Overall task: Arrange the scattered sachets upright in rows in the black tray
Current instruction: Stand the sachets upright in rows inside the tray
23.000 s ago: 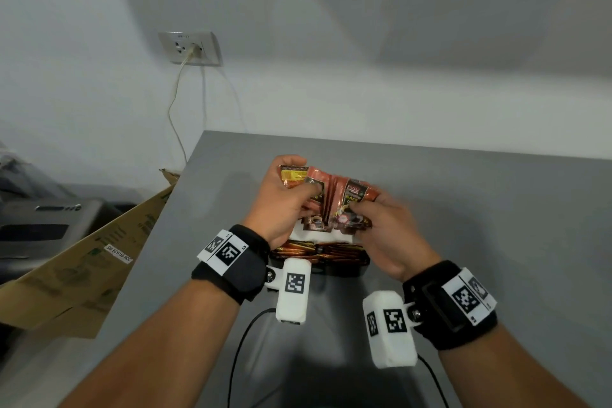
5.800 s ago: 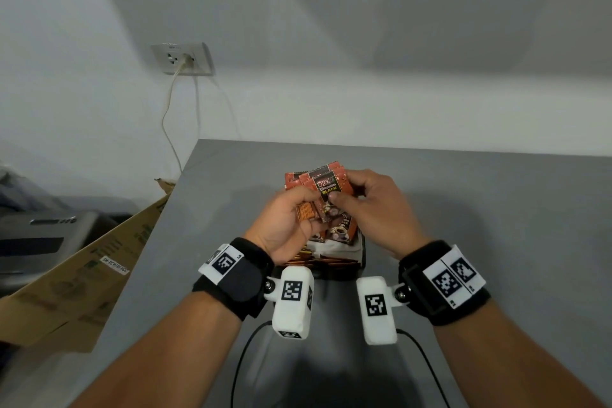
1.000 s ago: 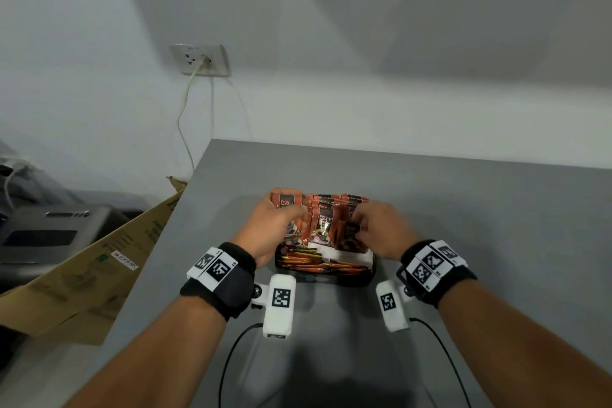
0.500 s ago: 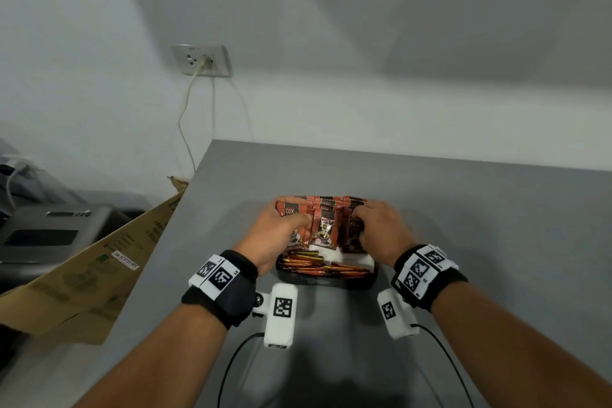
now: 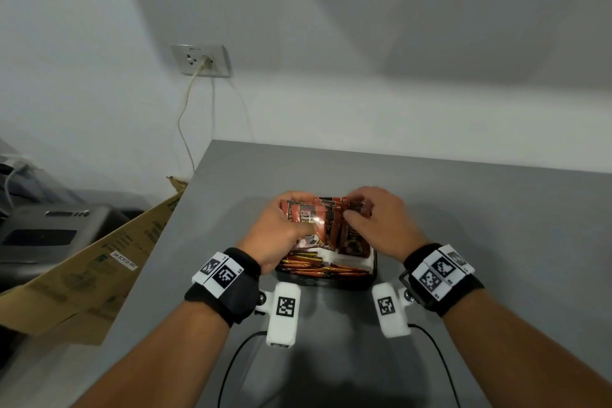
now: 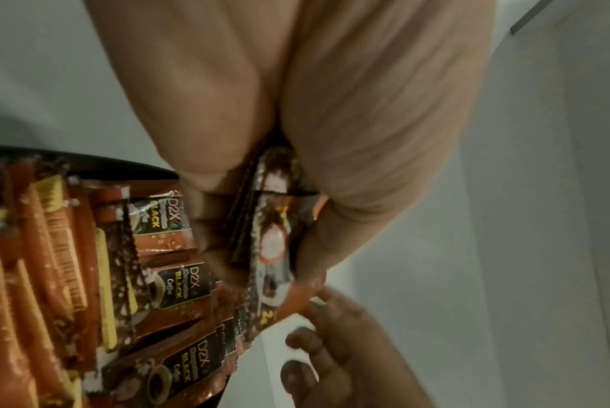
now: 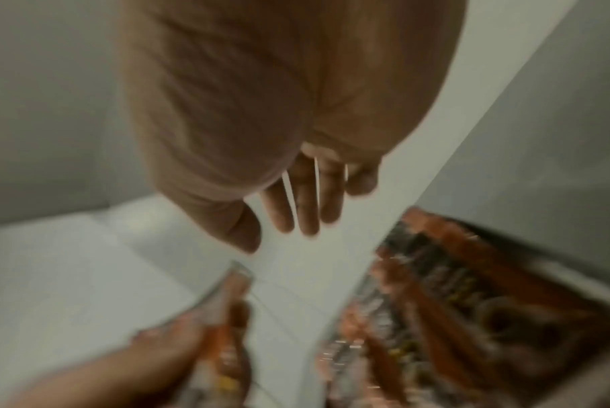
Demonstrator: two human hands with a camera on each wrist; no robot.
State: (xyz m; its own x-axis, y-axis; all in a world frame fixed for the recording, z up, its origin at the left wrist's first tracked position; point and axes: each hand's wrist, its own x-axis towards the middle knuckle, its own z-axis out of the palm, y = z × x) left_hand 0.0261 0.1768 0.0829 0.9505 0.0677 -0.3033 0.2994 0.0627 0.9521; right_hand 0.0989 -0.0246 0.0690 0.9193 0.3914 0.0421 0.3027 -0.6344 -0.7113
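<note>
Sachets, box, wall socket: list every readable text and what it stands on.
"D2X", "BLACK", "Coffee": on the sachets in the black tray; the word between is blurred.
"SM-ECH135-NDC", roughly: on the white sticker on the cardboard box.
Wall socket: print too small.

A grey table [image 5: 463, 242] carries the black tray [image 5: 372, 278], which sits directly under the two hands gripping sachets. Two black cables [image 5: 231, 364] lie on the tabletop nearer the person than the grip, trailing back beneath the wrists.
</note>
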